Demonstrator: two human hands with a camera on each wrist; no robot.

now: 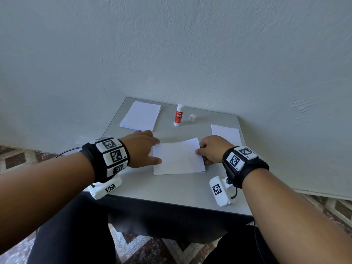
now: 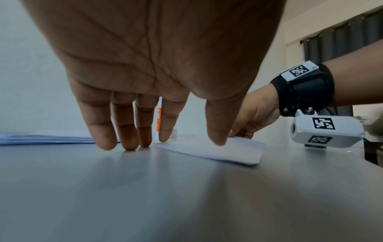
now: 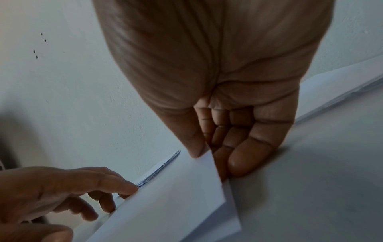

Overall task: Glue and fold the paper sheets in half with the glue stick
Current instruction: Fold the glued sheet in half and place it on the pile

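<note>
A white paper sheet (image 1: 178, 159) lies in the middle of the grey table (image 1: 171, 189), its top layer folded over and slightly raised. My right hand (image 1: 198, 151) pinches the sheet's right edge; in the right wrist view the thumb (image 3: 196, 147) lies on top of the sheet (image 3: 165, 204) and the fingers are curled under it. My left hand (image 1: 159, 151) is flat, its straight fingers (image 2: 124, 131) touching the table and its thumb pressing the sheet's (image 2: 228, 152) left edge. The red and white glue stick (image 1: 179, 115) stands upright behind, its cap (image 1: 192, 118) beside it.
A stack of white sheets (image 1: 141, 116) lies at the table's back left corner. Another single sheet (image 1: 225, 133) rests near the right edge. The wall rises directly behind the table. Patterned floor shows on both sides.
</note>
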